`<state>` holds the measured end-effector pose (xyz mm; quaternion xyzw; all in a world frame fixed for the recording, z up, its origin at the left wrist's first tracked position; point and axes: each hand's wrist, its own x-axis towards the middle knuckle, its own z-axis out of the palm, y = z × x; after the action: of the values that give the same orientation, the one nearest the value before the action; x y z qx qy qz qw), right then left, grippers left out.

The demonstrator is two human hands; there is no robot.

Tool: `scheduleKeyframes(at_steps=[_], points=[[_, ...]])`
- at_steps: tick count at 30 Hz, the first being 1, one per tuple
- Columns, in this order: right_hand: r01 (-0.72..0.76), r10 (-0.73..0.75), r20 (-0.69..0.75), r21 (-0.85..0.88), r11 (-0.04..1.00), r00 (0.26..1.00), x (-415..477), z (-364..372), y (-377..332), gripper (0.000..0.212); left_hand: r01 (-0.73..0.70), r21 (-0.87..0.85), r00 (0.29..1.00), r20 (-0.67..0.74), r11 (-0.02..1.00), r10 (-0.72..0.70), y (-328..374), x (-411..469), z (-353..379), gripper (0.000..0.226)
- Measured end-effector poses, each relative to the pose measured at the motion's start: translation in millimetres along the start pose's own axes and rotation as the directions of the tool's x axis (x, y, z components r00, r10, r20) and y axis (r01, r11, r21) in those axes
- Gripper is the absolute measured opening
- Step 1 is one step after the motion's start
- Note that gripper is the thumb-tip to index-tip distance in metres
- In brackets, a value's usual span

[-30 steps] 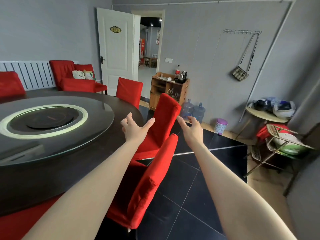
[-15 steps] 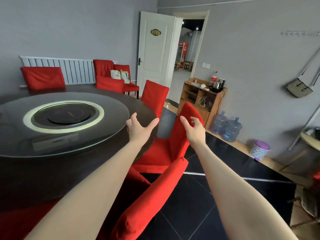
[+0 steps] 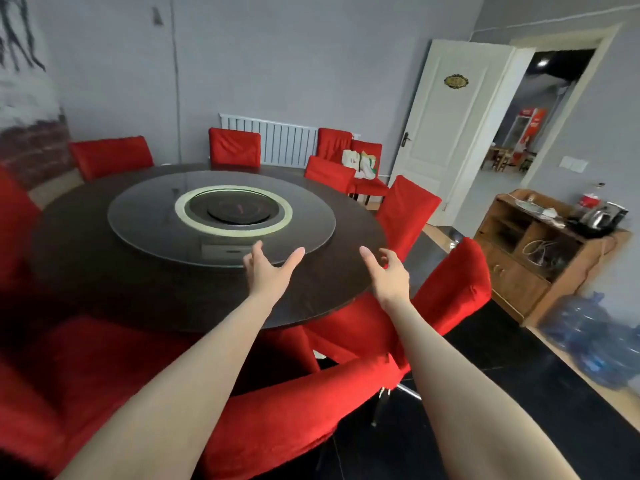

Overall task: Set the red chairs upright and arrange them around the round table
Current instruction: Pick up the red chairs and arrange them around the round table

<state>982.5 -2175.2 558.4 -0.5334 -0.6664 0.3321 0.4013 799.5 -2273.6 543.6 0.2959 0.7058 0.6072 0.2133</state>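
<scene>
The dark round table (image 3: 145, 278) with a glass turntable (image 3: 304, 216) fills the middle of the head view. Several red chairs stand upright around it. The nearest red chair (image 3: 298, 403) has its backrest just below my forearms, and a second red chair (image 3: 457, 285) stands to its right. My left hand (image 3: 268, 271) and my right hand (image 3: 389, 277) both reach out over the table's near edge, fingers spread, holding nothing and touching nothing.
A wooden cabinet (image 3: 519, 282) with a kettle stands at the right wall, water jugs (image 3: 588, 334) on the floor beside it. The white door (image 3: 453, 133) is open. A radiator (image 3: 287, 140) and two more red chairs with bags line the far wall.
The view has swung left, so the table now sits centred. Both hands stay outstretched and empty, now over the table edge instead of in front of the second chair's backrest.
</scene>
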Motion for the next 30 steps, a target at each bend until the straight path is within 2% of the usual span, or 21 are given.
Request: scheduleKeyframes(at_steps=[7, 12, 18, 30], points=[[-0.003, 0.000, 0.216, 0.011, 1.000, 0.976, -2, -2, 42, 0.066, 0.151, 0.059, 0.969, -0.206, 0.987, -0.136, -29, -57, -2, 0.093], [-0.045, 0.039, 0.298, 0.014, 0.999, 0.954, -4, 8, 67, 0.067, 0.267, 0.091, 0.930, -0.285, 0.960, -0.231, -56, -74, -6, 0.094], [-0.109, 0.131, 0.341, -0.084, 0.991, 0.931, 2, 25, 107, 0.068, 0.404, 0.142, 0.876, -0.346, 0.904, -0.337, -102, -76, -9, 0.094], [-0.149, 0.250, 0.346, -0.293, 0.944, 0.904, 2, 34, 181, 0.073, 0.589, 0.288, 0.783, -0.434, 0.756, -0.445, -179, -98, -9, 0.098]])
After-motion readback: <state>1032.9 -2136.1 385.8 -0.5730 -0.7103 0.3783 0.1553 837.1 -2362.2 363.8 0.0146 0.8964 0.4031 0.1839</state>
